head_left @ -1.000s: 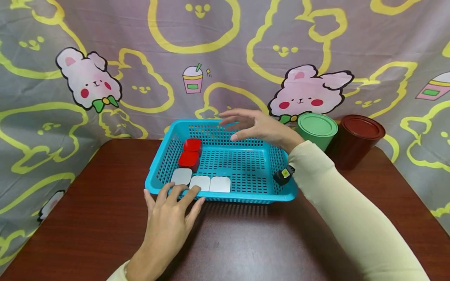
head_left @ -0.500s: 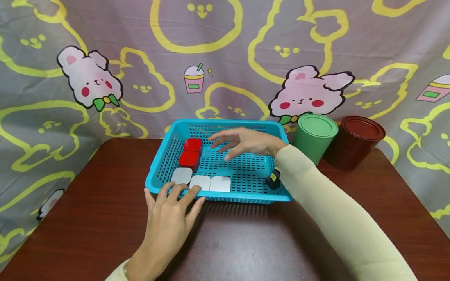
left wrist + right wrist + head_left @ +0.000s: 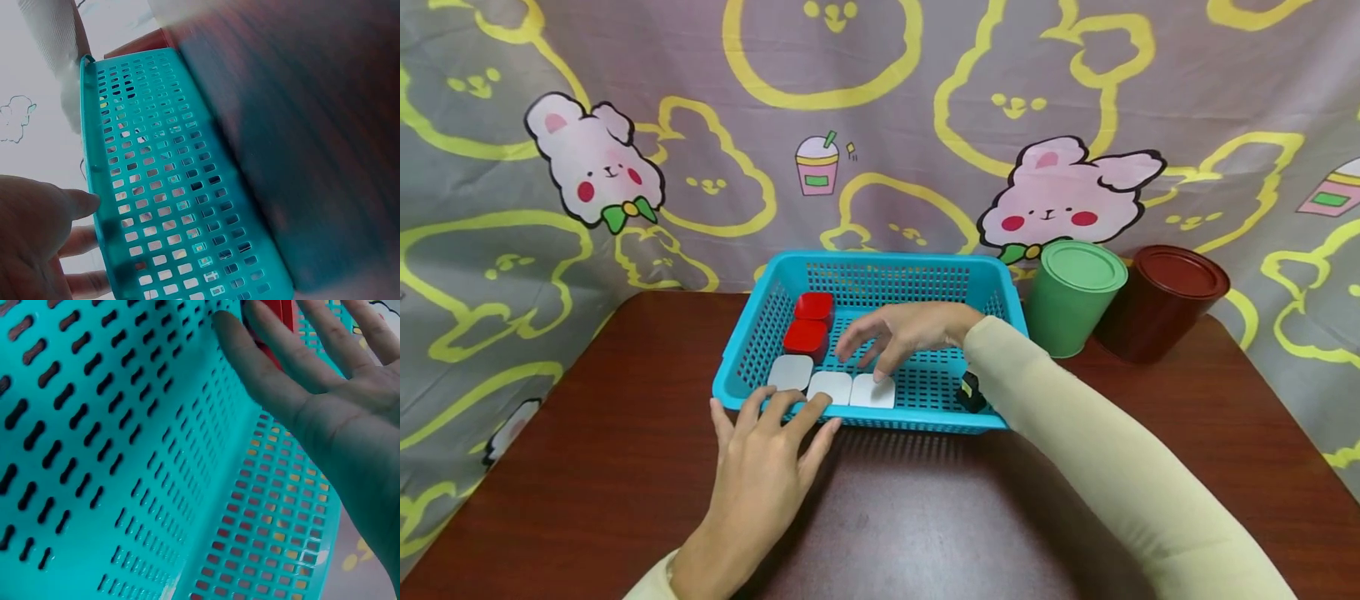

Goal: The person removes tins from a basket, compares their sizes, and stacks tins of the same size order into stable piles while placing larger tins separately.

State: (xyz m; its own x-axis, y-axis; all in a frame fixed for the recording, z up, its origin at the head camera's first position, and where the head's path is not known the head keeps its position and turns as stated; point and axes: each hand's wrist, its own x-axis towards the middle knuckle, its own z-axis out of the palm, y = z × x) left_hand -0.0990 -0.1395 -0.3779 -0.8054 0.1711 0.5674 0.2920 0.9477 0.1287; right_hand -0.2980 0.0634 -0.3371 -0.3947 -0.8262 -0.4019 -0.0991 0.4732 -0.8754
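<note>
A turquoise plastic basket (image 3: 951,418) stands on the table. Two small rounded-square red pieces (image 3: 806,337) sit inside it at the left, one behind the other. Three white rounded-square pieces (image 3: 831,386) line the near left side. My left hand (image 3: 765,467) holds the near rim, fingers over it and thumb toward the outer side. Above the rightmost white piece (image 3: 871,392), my right hand (image 3: 902,332) hovers with loosely bent, parted fingers and grips nothing. In the right wrist view, a red piece (image 3: 281,315) shows partly behind those fingers (image 3: 265,378).
A green can (image 3: 1070,300) and a dark red can (image 3: 1165,304) stand at the back right, close to the basket. A patterned cloth (image 3: 887,125) hangs behind the brown table (image 3: 587,433). A small black device (image 3: 970,393) is on the right wrist.
My right hand has come down and toward me, from over the back of the basket to above the white pieces. My left hand has stayed at the near rim.
</note>
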